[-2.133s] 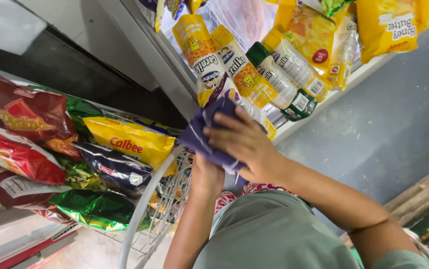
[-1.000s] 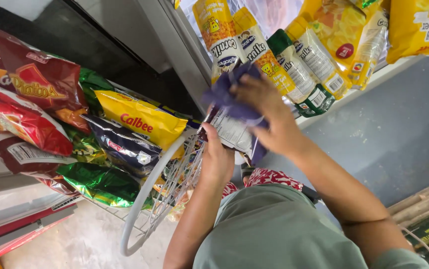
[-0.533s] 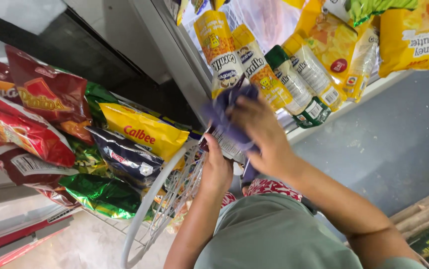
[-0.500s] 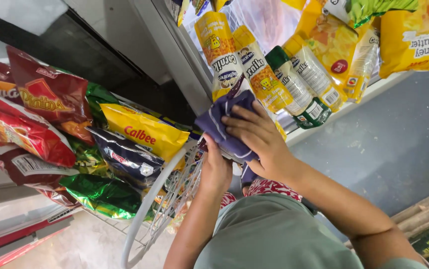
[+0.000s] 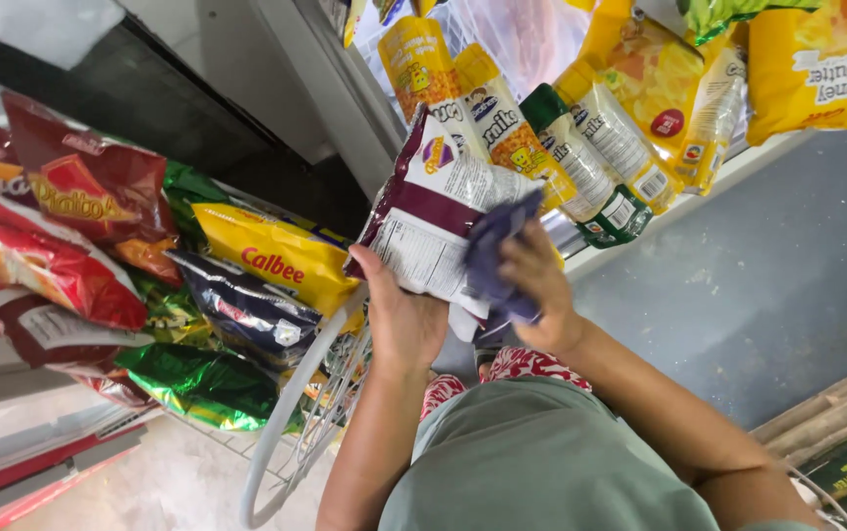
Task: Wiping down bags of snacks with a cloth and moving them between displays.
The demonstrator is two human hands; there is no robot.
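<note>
Purple and white is what stands out: a crinkly purple-and-white foil snack bag (image 5: 438,211) is sitting dead centre of the view, tilted with its top toward 11 o'clock. The left hand (image 5: 406,320) is gripping it from below at about 6 o'clock, fingers wrapped narrow around the bottom edge, thumb lying on the printed white back panel. The right hand (image 5: 536,285) is pressing a crumpled dark blue-purple cloth (image 5: 490,261) against the bag's face at roughly 3 o'clock of it, fingers curled tight around the cloth.

Behind the bag, up at 12 to 1 o'clock, a row of tall yellow snack packets (image 5: 487,108) is leaning on a white shelf (image 5: 728,172), with a green-and-white packet (image 5: 590,167) beside them and bigger yellow chip bags (image 5: 807,69) further out at 2 o'clock. Over at 9 o'clock a white wire rack (image 5: 291,408) is holding a yellow chip bag with red lettering (image 5: 276,256), a dark blue foil bag (image 5: 241,310) just under it, a shiny green bag (image 5: 202,383) lower down, and red bags (image 5: 59,226) at the far edge. The person's grey-green shirt (image 5: 541,462) is filling the bottom at 6 o'clock.
</note>
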